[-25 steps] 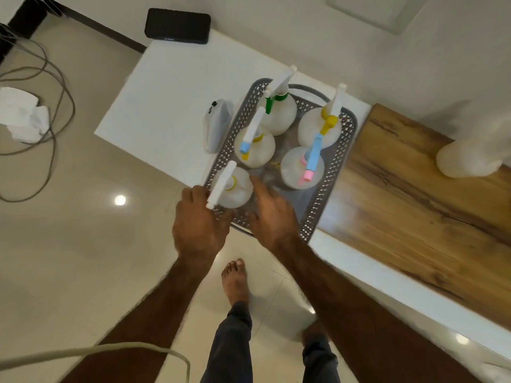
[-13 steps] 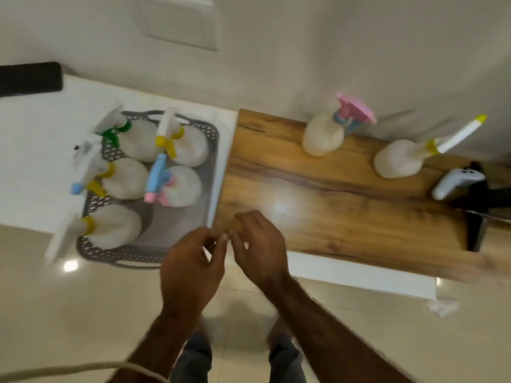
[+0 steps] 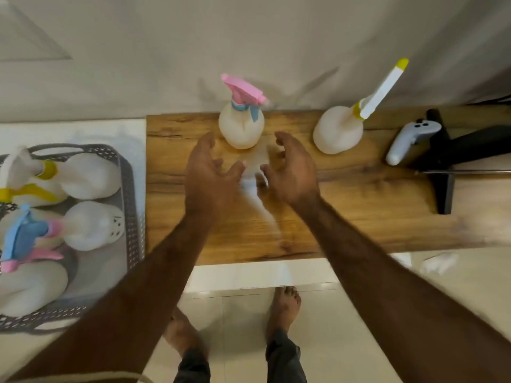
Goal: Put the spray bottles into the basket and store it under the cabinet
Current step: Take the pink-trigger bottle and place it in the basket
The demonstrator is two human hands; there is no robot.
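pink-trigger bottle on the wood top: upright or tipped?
Upright. The pink-trigger bottle stands on its base on the wooden top, nozzle up, near the wall. Both open hands flank it without touching.

Grey perforated basket point(image 3: 132, 205) on the white bench at left, holding several white spray bottles. Two more stand upright on the wooden bench, well apart: pink-headed bottle point(image 3: 241, 125) near the wall, yellow-tipped bottle point(image 3: 338, 131) to its right.
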